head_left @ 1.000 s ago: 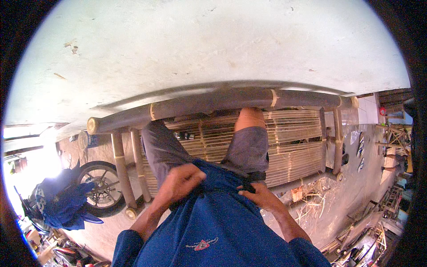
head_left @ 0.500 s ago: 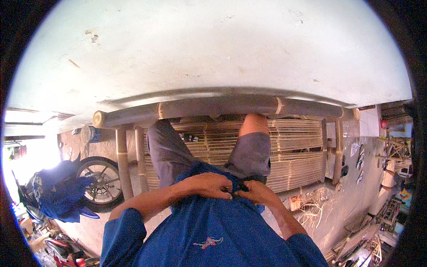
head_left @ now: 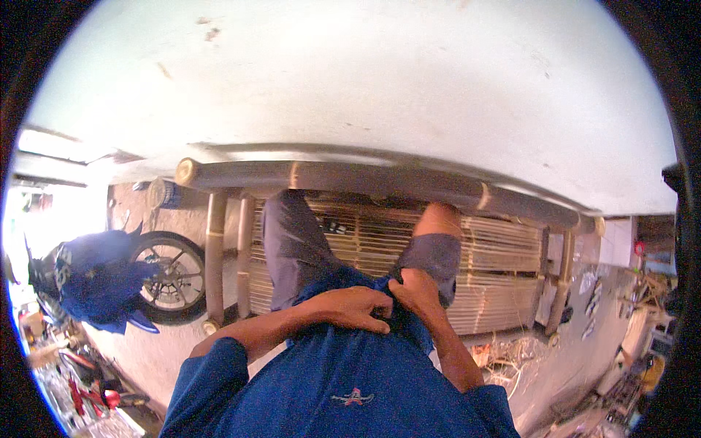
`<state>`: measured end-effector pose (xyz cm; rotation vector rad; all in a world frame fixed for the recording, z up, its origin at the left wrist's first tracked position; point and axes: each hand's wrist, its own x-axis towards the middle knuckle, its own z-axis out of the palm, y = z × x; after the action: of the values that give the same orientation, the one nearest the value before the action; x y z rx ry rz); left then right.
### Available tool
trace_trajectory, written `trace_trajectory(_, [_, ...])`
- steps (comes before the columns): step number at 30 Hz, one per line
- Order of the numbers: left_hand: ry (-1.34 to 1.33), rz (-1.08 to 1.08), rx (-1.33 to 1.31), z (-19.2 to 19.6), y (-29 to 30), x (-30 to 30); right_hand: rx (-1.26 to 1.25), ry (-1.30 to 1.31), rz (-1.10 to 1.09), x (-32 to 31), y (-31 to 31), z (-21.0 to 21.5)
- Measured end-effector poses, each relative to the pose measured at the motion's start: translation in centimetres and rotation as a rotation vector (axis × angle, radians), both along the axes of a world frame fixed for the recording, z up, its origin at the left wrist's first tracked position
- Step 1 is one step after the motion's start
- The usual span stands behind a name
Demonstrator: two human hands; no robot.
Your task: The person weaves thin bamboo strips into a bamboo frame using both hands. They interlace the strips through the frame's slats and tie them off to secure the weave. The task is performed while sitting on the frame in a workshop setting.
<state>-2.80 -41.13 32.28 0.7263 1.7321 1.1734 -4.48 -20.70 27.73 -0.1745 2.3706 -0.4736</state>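
Shirt hem (head_left: pixel 398 321) bunched at waist; left hand (head_left: pixel 350 308), right hand (head_left: pixel 416 290) both pinching it, grips clamped.

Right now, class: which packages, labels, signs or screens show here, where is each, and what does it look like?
Emblem: small red and white stitched badge on the blue shirt, below both hands.
Panel: pale, squarish, at the right behind the bamboo bench; too blurred to tell if it is a sign.
No screens or packages can be made out.
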Motion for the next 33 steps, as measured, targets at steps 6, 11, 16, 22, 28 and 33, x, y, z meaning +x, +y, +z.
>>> trace_trajectory(6, [-0.129,0.002,0.011,-0.7,-0.5,0.7,0.036,-0.011,-0.010,0.1,-0.8,-1.7])
trace_trajectory(11, [0.083,0.099,0.074,-2.1,-1.5,1.1,0.048,-0.007,0.038,0.8,-0.4,-2.5])
trace_trajectory(16, [0.250,0.656,-0.077,-4.8,-5.5,2.7,-0.084,0.138,0.032,0.3,0.6,1.6])
trace_trajectory(22, [0.156,0.310,-0.335,-6.9,-6.9,5.2,0.033,0.161,0.082,-3.4,-1.6,7.5])
trace_trajectory(28, [0.254,0.417,-0.383,-6.7,-5.9,3.4,-0.289,-0.098,0.336,-0.8,-3.0,3.0])
trace_trajectory(33, [0.400,0.597,-0.544,-6.2,-5.4,1.6,-0.348,0.171,0.374,1.2,-1.6,-1.6])
